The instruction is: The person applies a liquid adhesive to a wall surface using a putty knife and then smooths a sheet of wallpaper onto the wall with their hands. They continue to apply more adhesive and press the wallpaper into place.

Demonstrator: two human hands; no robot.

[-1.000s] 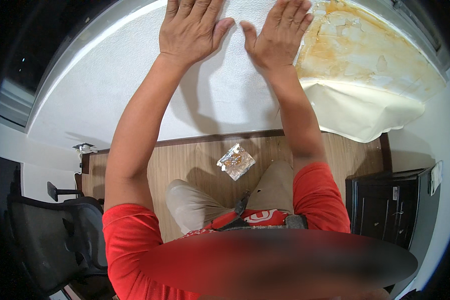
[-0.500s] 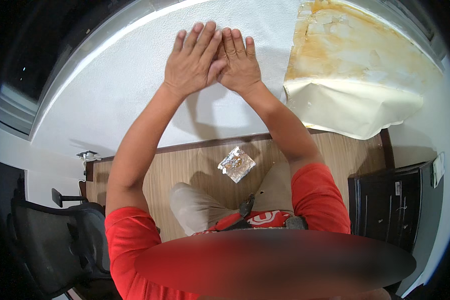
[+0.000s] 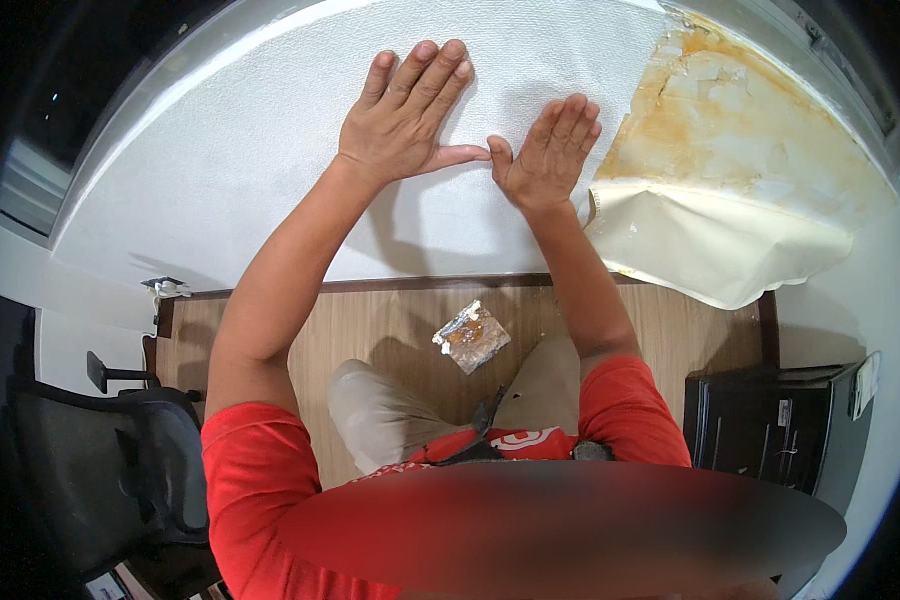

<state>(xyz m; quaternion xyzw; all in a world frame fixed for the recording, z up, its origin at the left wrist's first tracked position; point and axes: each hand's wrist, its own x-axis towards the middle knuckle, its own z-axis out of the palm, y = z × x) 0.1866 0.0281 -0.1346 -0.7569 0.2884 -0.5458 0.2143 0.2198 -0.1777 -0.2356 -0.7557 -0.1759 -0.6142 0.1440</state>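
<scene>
Both palms rest against a white textured wallpaper (image 3: 270, 170) on the wall ahead of me. My left hand (image 3: 400, 115) has its fingers stretched upward and its thumb pointing right. Lower and to the right, my right hand (image 3: 548, 160) lies with straight fingers, its thumb almost touching the left thumb. Neither hand holds anything. Right of my right hand, a loose flap of wallpaper (image 3: 710, 240) hangs folded down, its pale cream back outward. Above that flap, the bared wall (image 3: 740, 120) shows yellow-brown stains and flaking patches.
A crumpled foil piece (image 3: 473, 338) with brownish and white bits lies on the wood floor (image 3: 390, 330) before my knees. A black mesh chair (image 3: 100, 480) stands at left, below a wall socket with plugs (image 3: 170, 288). At right is a dark cabinet (image 3: 760, 425).
My hands were side by side and overlapping; now they are apart. The right hand has slid right and down, while the left has moved slightly right with its thumb spread.
</scene>
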